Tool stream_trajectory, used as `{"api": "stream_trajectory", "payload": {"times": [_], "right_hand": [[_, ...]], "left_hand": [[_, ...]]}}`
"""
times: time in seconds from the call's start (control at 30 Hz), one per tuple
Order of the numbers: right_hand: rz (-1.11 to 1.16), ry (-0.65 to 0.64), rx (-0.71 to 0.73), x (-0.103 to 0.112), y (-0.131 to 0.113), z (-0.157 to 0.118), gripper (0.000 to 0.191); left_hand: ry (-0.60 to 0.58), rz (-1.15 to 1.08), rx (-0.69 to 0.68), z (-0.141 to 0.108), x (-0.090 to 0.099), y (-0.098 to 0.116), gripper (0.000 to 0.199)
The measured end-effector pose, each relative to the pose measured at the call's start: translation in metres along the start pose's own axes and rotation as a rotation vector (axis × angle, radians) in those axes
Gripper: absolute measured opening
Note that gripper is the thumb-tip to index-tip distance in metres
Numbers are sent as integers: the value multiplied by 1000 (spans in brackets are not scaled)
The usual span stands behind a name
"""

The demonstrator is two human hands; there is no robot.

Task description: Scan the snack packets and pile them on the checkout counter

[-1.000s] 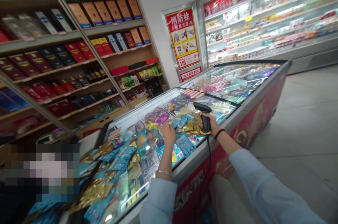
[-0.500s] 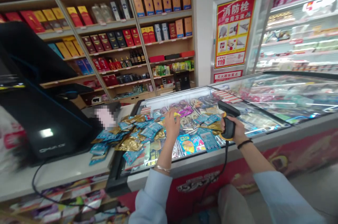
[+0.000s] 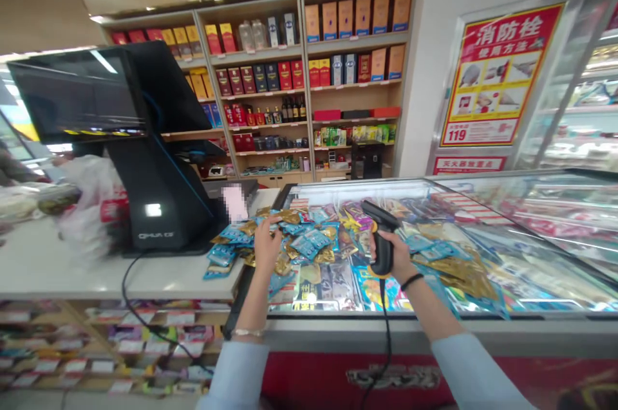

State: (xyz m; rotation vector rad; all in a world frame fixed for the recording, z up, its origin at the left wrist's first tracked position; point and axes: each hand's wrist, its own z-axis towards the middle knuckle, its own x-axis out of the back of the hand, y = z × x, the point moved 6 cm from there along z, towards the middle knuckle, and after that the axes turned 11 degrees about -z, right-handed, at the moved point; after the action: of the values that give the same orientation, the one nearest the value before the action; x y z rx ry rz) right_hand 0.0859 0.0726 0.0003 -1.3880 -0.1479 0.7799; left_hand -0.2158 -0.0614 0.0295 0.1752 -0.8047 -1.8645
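Note:
My left hand is over the left part of a heap of small blue and gold snack packets, its fingers bent and slightly apart. Its fingertips are at the packets; I make out nothing held in them. The heap lies across the counter's end and the glass top of a chest freezer. My right hand is wrapped round the handle of a black and yellow barcode scanner, held above the glass with its cord hanging down. Right of it lie more blue and gold packets.
A black checkout terminal stands on the white counter, with a white plastic bag to its left. The scanner's cord runs down the freezer front. Shelves of boxes and bottles stand behind. A red poster hangs on the wall.
The view has swung left. My left hand has moved left onto the heap from the glass right of it. My right hand has brought the scanner left, away from the right-hand packets.

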Motion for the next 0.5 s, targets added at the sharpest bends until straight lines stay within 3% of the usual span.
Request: {"api": "stream_trajectory", "payload": {"times": [0.13, 0.23, 0.33, 0.5], "right_hand": [[58, -91, -55, -44, 22, 28, 22], [50, -139, -83, -72, 39, 45, 25], [39, -147, -112, -88, 58, 53, 27], [-4, -168, -219, -97, 91, 47, 25]], "left_hand": [[100, 126, 36, -3, 47, -32, 23], [224, 221, 32, -11, 70, -42, 17], [311, 304, -4, -21, 74, -39, 15], [193, 349, -80, -29, 56, -32, 13]]}}
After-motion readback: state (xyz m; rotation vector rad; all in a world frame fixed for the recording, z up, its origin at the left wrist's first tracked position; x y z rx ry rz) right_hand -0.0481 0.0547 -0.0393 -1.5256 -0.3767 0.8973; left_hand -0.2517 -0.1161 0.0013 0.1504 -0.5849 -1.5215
